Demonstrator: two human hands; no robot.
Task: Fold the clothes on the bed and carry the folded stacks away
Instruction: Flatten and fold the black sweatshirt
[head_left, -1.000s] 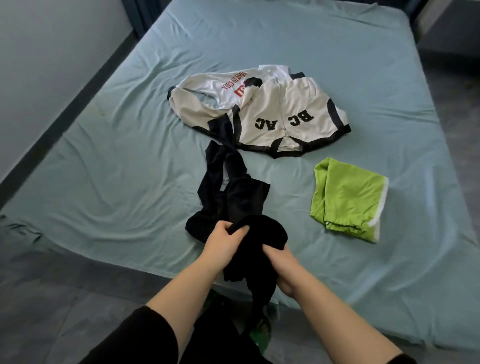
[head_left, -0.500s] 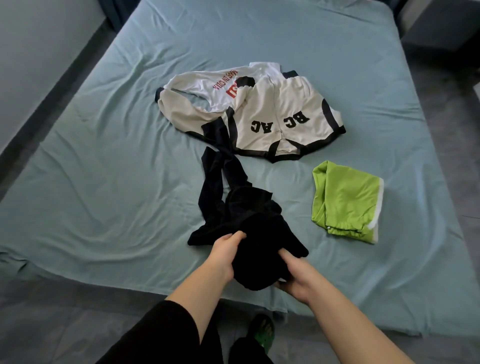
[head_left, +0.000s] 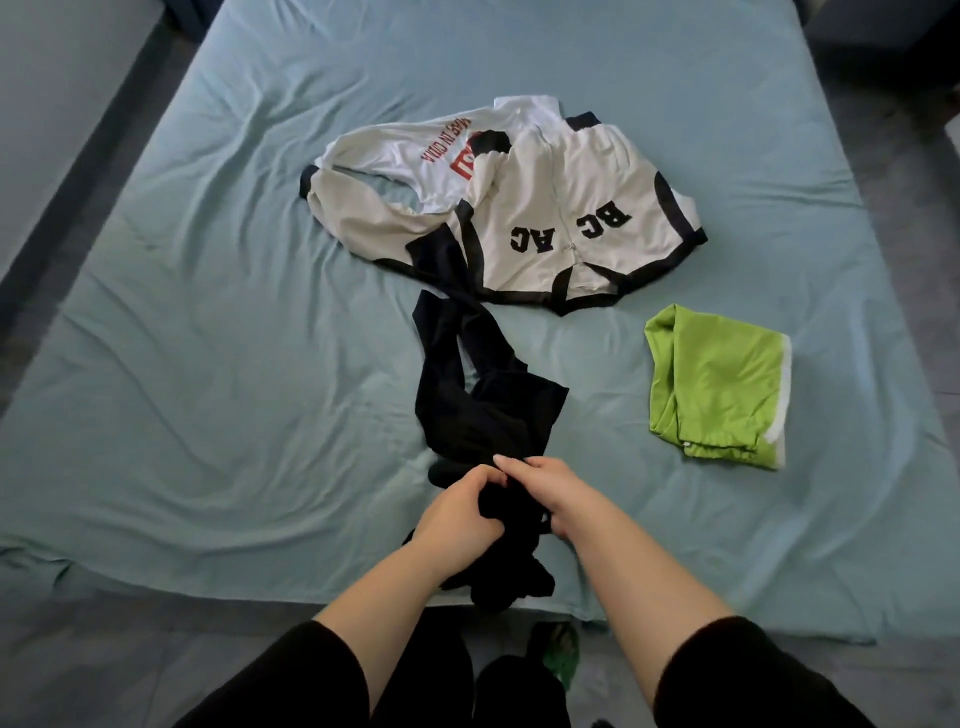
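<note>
A black garment stretches from the bed's middle to its near edge, bunched at the near end. My left hand and my right hand are both closed on that bunched end, close together, just inside the edge. Farther back lies a white jacket with black trim and black letters, spread out. To the right rests a folded lime-green garment.
The bed has a pale teal sheet with creases. A grey wall with a dark skirting runs along the left. Grey floor shows at the right and at the near edge, where a green slipper peeks out.
My hands have come closer together over the black garment's near end, and the right hand has moved from under the cloth to on top of it. The bunch now hangs lower over the edge.
</note>
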